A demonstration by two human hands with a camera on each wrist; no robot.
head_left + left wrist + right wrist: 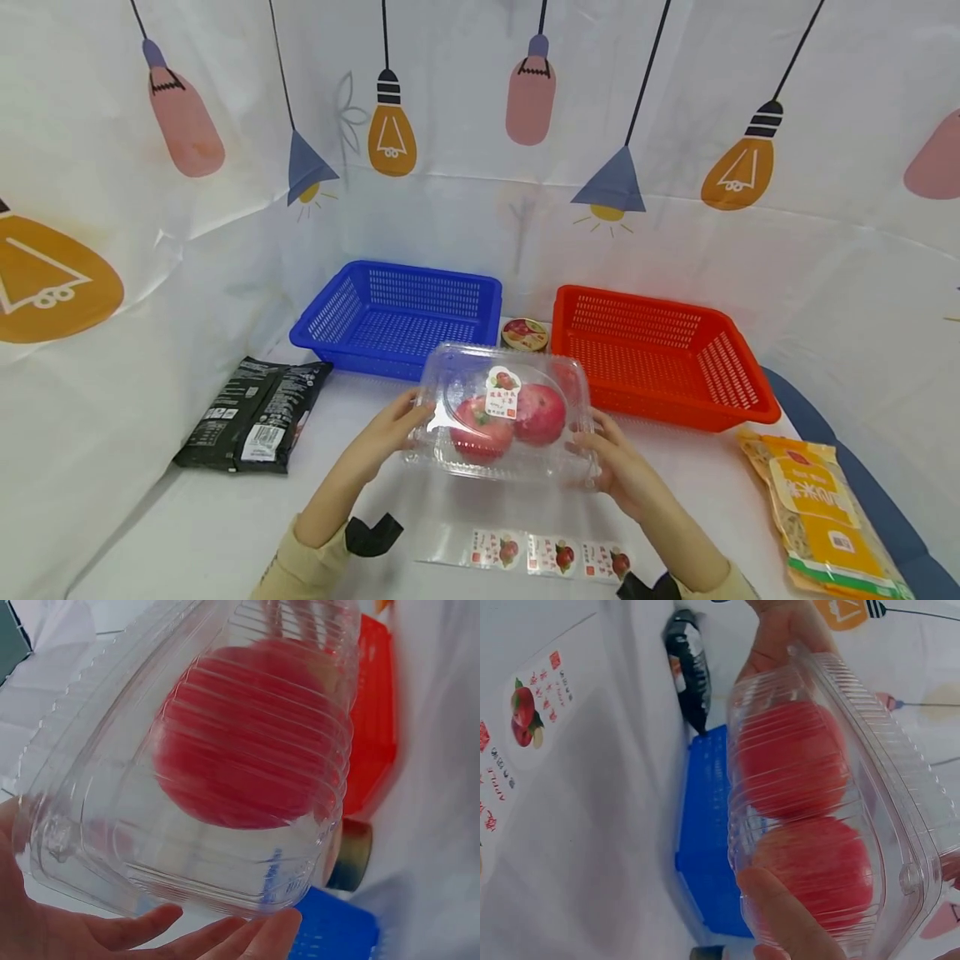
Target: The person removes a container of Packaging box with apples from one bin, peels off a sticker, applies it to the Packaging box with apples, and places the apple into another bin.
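Observation:
A clear plastic clamshell box (442, 387) with two red apples (542, 414) inside is held up above the table, its lid closed. On the lid is a white label (503, 392) with an apple picture. My left hand (393, 429) grips the box's left end; in the left wrist view its fingers lie under the ribbed side. My right hand (618, 462) grips the right end, with fingers against the ribbed wall in the right wrist view. Below the box, a strip of apple stickers (551, 553) lies on the table.
A blue basket (397, 363) and a red basket (667, 408) stand at the back, with a small round tin (524, 335) between them. A black packet (251, 415) lies at the left. At the right lies a yellow bag (821, 508), beside a blue chair edge (862, 467).

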